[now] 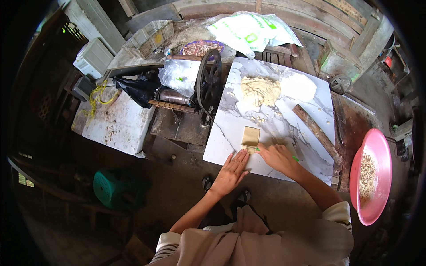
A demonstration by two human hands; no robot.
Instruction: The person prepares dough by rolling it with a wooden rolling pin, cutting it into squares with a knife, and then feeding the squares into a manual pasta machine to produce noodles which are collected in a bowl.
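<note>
On the marble-patterned board point(222, 133), a flat square slab of pale dough point(251, 135) lies near the front edge. My left hand point(234, 168) rests flat at its near side, fingers stretched out over a small piece of dough. My right hand point(280, 158) is closed round what looks like a knife with a green handle point(257, 149); its thin blade crosses the slab's near part. The fingers hide most of the handle. Farther back sit a large lump of dough point(261, 91) and a heap of white flour point(299, 86), with dough crumbs scattered around.
A wooden rolling stick point(316, 133) lies along the board's right side. At the left stands a hand-wheel machine point(208, 84). A pink basin point(370, 177) with small pale pieces is at the right. A green stool point(108, 188) stands on the floor; white sacks point(253, 31) lie behind.
</note>
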